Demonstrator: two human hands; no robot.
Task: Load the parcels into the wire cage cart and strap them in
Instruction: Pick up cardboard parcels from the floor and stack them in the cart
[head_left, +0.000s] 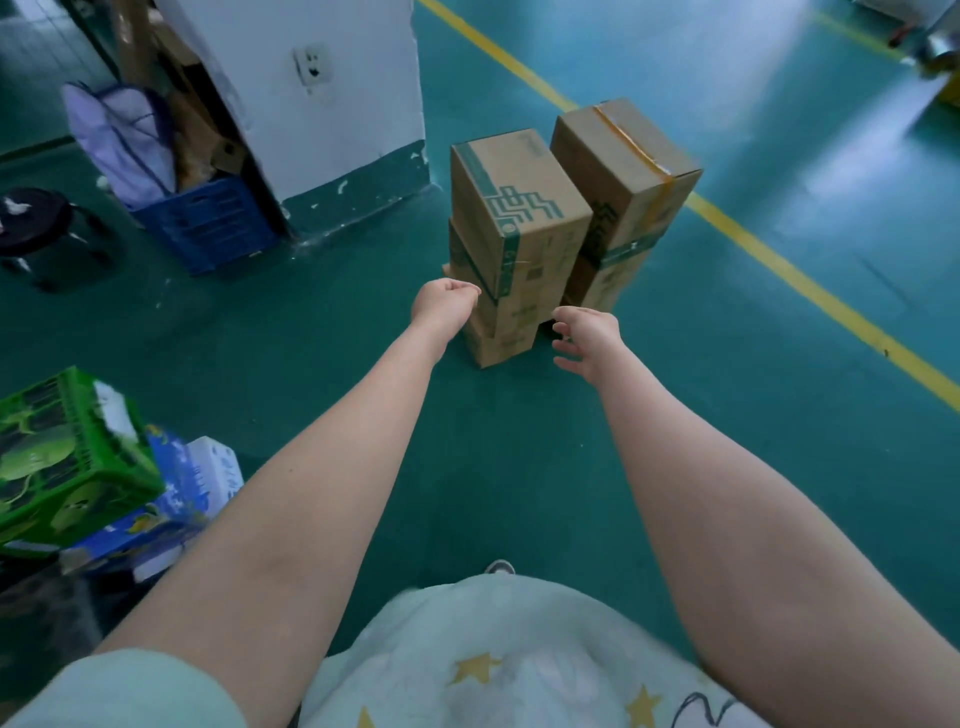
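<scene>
- Green floor (519, 467) carries two stacks of cardboard parcels (519, 208), side by side near a yellow line (779, 265).
- Left hand (444, 306): grip curled together, empty, just beside the nearer stack.
- Right hand (587, 338): grip spread apart, empty.

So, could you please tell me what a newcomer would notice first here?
Two stacks of brown cardboard parcels stand side by side on the green floor mid-frame, the left stack nearer than the right stack. Both bare arms reach toward them: the left hand with fingers curled, the right hand with fingers spread, neither holding anything. A yellow floor line runs diagonally behind the parcels.
</scene>
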